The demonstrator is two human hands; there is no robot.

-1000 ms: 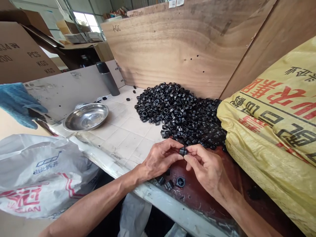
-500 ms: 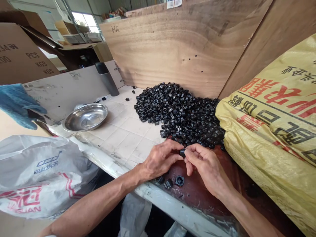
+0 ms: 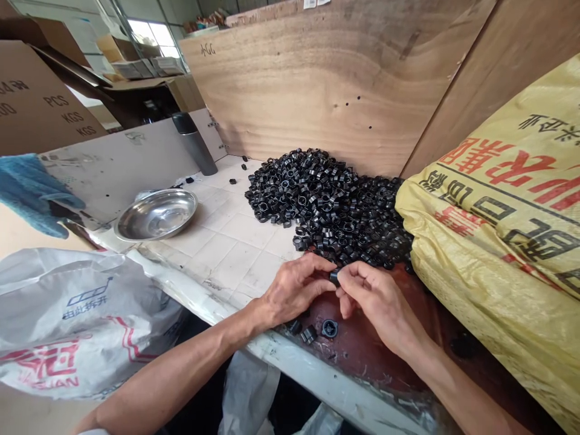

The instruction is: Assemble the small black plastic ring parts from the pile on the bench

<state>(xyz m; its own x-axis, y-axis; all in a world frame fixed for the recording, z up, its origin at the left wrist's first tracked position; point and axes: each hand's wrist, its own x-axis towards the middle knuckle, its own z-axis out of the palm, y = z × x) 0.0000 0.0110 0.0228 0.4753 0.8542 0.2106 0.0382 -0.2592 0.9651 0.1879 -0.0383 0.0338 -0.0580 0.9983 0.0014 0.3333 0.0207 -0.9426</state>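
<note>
Between my two hands is a small black plastic ring-shaped part (image 3: 334,277), pinched at the fingertips; its finer shape is hidden by the fingers. My left hand (image 3: 296,290) grips it from the left with thumb and forefinger. From the right, my right hand (image 3: 374,296) closes thumb and fingers on it. A round black cap-like piece (image 3: 330,328) lies below the hands on the dark red surface (image 3: 362,356), with a ribbed black piece (image 3: 309,335) beside it. Just beyond the hands rises a large heap of similar black parts (image 3: 317,193).
A shallow metal bowl (image 3: 156,214) sits left on the white tabletop (image 3: 226,260), with a dark flask (image 3: 196,145) behind it. A yellow woven sack (image 3: 493,241) leans in from the right. Plywood (image 3: 326,84) walls the back. A white sack (image 3: 81,326) and blue glove (image 3: 36,190) are at left.
The view has shifted slightly. Both hands keep nearly the same place and still pinch the small black part; the heap and loose pieces look unchanged.
</note>
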